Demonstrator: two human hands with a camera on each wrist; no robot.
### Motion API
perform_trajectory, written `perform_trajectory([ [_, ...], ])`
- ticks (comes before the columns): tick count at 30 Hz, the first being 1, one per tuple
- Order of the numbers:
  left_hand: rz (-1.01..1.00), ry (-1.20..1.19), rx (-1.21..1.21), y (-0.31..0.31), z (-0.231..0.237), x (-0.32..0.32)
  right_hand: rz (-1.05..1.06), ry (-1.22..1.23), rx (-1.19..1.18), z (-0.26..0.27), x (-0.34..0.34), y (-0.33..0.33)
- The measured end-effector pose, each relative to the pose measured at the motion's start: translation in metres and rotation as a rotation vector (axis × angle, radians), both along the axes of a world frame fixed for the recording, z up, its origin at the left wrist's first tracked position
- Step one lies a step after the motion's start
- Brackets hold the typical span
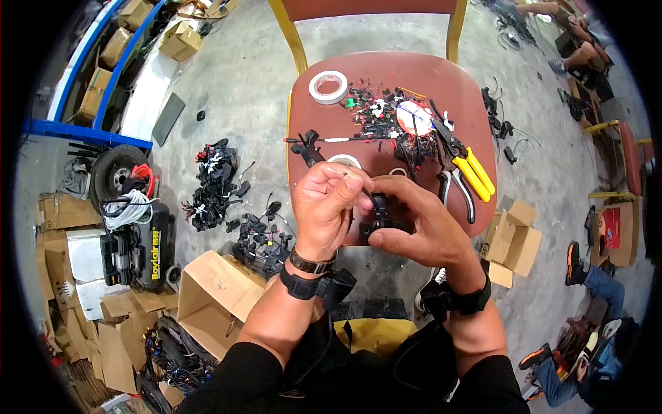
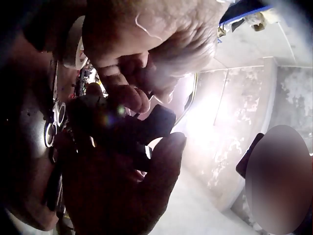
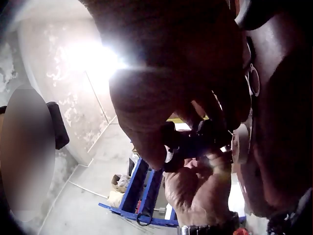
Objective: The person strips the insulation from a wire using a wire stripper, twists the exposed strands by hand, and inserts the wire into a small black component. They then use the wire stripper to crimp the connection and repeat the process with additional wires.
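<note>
Both hands meet over the front edge of a red-brown chair seat (image 1: 310,76). My right hand (image 1: 420,221) holds a small black part (image 1: 380,210) between thumb and fingers. Beside it my left hand (image 1: 327,207) has its fingers curled, with thumb and forefinger pinching something thin at the black part's upper end. The left wrist view shows the dark part (image 2: 159,121) between the two hands, partly in shadow. In the right wrist view the same part (image 3: 193,144) lies between the fingertips; its finer details are too dark to tell.
On the seat are a white tape roll (image 1: 328,87), a heap of small connectors (image 1: 379,114), yellow-handled pliers (image 1: 472,172) and black-and-grey pliers (image 1: 456,193). Black parts (image 1: 217,183) lie on the floor at left, near an open carton (image 1: 221,293). Another carton (image 1: 514,241) stands at right.
</note>
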State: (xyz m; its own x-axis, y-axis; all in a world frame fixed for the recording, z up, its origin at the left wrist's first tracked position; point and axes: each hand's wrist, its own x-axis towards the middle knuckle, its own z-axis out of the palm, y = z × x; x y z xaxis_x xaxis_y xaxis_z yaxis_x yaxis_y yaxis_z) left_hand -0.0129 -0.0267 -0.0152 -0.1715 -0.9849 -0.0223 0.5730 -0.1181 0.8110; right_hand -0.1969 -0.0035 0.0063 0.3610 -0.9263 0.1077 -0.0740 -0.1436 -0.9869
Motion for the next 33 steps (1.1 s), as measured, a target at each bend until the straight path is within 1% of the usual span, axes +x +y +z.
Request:
perform_trajectory([
  [3, 0.028, -0.009, 0.036, 0.004, 0.001, 0.001, -0.001, 0.001, -0.074, -0.006, 0.001, 0.002],
  [6, 0.039, 0.008, 0.089, 0.007, 0.004, 0.003, 0.005, -0.111, 0.198, -0.003, 0.002, 0.008],
  [9, 0.027, -0.011, 0.084, 0.008, 0.005, 0.002, -0.01, -0.226, 0.368, 0.003, 0.001, 0.011],
  [10, 0.016, -0.033, 0.073, 0.009, 0.005, 0.003, -0.009, -0.155, 0.314, -0.001, -0.001, 0.01],
  [13, -0.009, -0.071, 0.072, 0.011, 0.009, 0.003, -0.001, -0.235, 0.418, 0.006, -0.002, 0.012],
  [19, 0.028, -0.065, 0.059, 0.014, 0.008, 0.002, 0.009, -0.337, 0.447, 0.006, -0.004, 0.016],
  [22, 0.053, -0.054, 0.053, 0.014, 0.007, 0.001, 0.05, -0.332, 0.477, 0.002, -0.006, 0.017],
  [25, 0.069, -0.063, 0.051, 0.015, 0.007, 0.001, 0.068, -0.338, 0.456, 0.002, -0.005, 0.018],
  [28, 0.09, -0.08, 0.047, 0.016, 0.008, 0.001, 0.087, -0.437, 0.497, 0.0, -0.004, 0.02],
  [31, 0.106, -0.12, 0.043, 0.017, 0.009, 0.0, 0.087, -0.365, 0.43, 0.001, -0.003, 0.02],
  [33, 0.114, -0.13, 0.037, 0.017, 0.01, 0.0, 0.083, -0.352, 0.451, 0.002, -0.003, 0.02],
])
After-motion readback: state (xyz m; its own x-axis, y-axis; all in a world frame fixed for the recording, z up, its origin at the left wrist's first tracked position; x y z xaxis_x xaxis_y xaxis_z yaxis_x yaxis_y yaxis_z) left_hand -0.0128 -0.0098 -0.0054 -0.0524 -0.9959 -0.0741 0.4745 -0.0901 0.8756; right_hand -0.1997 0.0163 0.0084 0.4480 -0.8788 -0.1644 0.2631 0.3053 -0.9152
